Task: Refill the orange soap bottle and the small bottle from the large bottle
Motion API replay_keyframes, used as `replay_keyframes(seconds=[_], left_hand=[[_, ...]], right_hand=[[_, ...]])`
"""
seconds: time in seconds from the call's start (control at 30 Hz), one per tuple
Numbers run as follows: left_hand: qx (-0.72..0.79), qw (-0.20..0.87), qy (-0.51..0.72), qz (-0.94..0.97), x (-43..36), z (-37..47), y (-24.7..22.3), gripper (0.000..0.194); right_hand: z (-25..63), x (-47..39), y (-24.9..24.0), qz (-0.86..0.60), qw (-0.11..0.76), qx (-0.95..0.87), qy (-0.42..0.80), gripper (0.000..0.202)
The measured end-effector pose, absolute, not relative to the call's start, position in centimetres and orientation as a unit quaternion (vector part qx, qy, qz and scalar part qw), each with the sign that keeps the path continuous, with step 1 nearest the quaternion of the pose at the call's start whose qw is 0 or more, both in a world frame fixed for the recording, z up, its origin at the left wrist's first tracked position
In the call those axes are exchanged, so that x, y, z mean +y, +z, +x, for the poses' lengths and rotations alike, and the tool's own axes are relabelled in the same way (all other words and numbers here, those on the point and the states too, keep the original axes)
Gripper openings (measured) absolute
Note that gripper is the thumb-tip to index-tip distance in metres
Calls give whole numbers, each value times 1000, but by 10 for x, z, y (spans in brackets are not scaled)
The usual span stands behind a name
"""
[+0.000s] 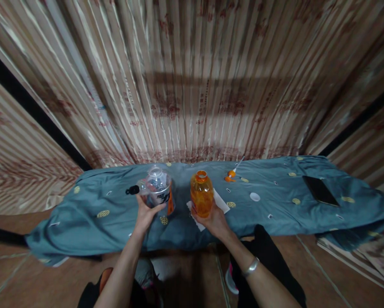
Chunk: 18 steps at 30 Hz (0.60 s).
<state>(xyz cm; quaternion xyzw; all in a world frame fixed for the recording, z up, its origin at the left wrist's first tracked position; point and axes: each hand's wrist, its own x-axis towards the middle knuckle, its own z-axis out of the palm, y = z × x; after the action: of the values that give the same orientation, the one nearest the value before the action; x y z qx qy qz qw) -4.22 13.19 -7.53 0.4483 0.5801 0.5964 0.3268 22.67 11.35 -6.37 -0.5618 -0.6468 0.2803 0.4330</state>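
My left hand (147,214) is closed round a clear plastic bottle (159,184) with an open neck and a label in dark lettering and orange. A smaller clear bottle with a black cap (132,190) lies tilted sideways by that hand; whether my fingers also hold it, I cannot tell. My right hand (212,220) wraps the lower part of an orange see-through bottle (202,194), upright and without a cap. Under and behind it shows a white paper (222,201). Farther right lies an orange cap with a white tube (232,174).
Blue-green patterned cloth (114,231) covers the narrow table. On its right side are a white round disc (255,196) and a dark flat phone-like device (320,190). A striped curtain (185,107) hangs right behind, with black poles (60,128) at the sides.
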Motion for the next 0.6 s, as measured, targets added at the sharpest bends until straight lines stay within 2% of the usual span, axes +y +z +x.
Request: replay_keyframes(seconds=[0.37,0.6], left_hand=[[525,399,644,388,123,-35,-44,105],[511,420,657,360,119,-52,-29,66]], right_hand=[[226,116,-71,-564,432,-651,266,73],[227,117,-71,-563,429,-650,276,65]])
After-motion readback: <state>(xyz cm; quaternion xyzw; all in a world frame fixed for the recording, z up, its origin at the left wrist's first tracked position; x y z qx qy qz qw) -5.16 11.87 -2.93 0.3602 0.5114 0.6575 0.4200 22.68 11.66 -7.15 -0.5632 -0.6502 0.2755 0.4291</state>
